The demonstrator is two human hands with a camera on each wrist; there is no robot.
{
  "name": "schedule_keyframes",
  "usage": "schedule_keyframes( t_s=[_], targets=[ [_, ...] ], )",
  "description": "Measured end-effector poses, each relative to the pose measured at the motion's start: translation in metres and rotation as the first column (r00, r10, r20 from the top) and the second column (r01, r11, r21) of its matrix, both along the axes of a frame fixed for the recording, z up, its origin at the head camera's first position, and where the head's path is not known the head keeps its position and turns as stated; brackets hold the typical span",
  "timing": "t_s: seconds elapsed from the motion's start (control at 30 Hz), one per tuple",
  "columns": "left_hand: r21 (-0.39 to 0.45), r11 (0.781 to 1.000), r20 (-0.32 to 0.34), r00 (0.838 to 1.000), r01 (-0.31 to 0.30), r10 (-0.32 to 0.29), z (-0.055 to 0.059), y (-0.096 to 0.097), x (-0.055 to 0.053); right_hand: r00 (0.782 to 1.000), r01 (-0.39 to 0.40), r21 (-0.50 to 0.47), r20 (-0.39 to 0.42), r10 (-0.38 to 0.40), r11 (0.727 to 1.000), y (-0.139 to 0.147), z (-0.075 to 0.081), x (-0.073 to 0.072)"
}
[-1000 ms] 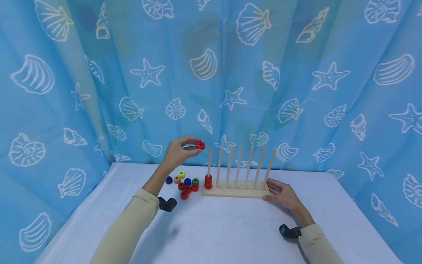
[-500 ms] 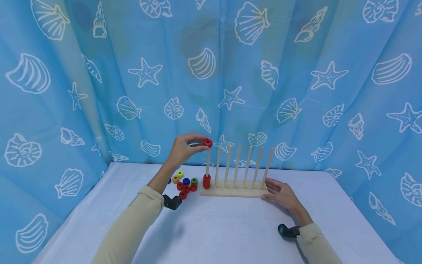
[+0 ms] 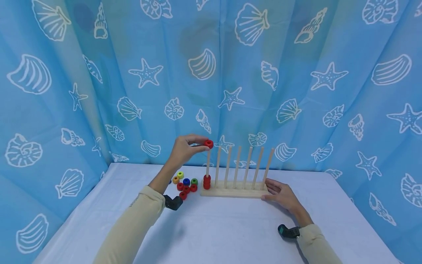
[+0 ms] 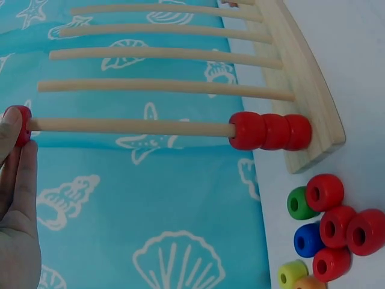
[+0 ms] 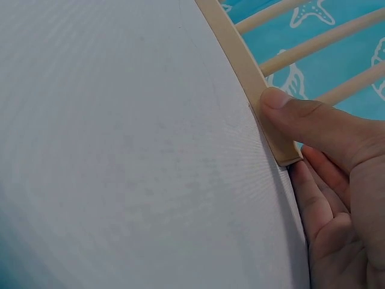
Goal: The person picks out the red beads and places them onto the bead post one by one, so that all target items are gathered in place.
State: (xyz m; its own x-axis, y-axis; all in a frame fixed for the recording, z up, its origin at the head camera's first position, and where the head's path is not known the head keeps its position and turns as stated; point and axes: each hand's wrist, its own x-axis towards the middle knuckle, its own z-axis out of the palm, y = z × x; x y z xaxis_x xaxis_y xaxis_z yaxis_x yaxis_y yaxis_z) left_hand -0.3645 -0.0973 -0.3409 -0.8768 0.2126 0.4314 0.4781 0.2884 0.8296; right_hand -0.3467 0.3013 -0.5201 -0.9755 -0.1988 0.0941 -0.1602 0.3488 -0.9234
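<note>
Between thumb and fingers my left hand [image 3: 185,149] pinches a red bead [image 3: 208,144] at the top of the leftmost peg [image 3: 208,163]. In the left wrist view that held bead [image 4: 25,125] sits right at the peg's tip. Three red beads [image 4: 276,131] are stacked at the foot of the same peg. The wooden base [image 3: 237,192] carries several upright pegs, the others bare. My right hand [image 3: 282,195] grips the base's right end, thumb on its front edge and fingers behind, as the right wrist view shows.
Left of the base lie several loose beads on the white tablecloth [image 3: 224,227]: red [image 3: 183,195], green [image 3: 194,181], blue [image 3: 187,182], orange [image 3: 176,180] and yellow [image 3: 180,175]. A blue curtain [image 3: 211,99] with shell drawings hangs behind the table.
My left hand has moved right with the red bead, from beside the leftmost peg to its top, and then stayed nearly still. My right hand keeps its grip on the base.
</note>
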Motion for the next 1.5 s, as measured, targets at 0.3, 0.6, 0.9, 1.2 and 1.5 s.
schedule_keyframes(
  t_s=[0.3, 0.6, 0.9, 1.2, 1.5],
  targets=[
    [-0.022, 1.0, -0.006, 1.0, 0.001, -0.001, -0.006, 0.002, 0.001, 1.0, 0.005, 0.01, 0.003, -0.005, 1.0, 0.0, -0.004, 0.001],
    [-0.039, 0.999, 0.011, 1.0, -0.002, 0.003, -0.021, 0.001, 0.0, 1.0, 0.009, 0.014, 0.006, -0.009, 1.0, -0.001, -0.002, 0.002],
    [-0.041, 0.999, 0.088, 0.996, -0.028, 0.031, -0.048, 0.002, 0.002, 1.0, -0.001, 0.01, -0.008, 0.001, 1.0, 0.001, 0.0, 0.001],
    [-0.047, 0.998, 0.118, 0.992, -0.036, 0.041, -0.083, 0.0, 0.002, 1.0, 0.002, 0.01, -0.002, -0.002, 1.0, 0.0, 0.0, 0.0],
    [-0.06, 0.997, 0.163, 0.985, -0.052, 0.062, -0.103, 0.0, 0.003, 1.0, 0.006, 0.006, 0.001, -0.006, 1.0, 0.0, -0.002, 0.0]
  ],
)
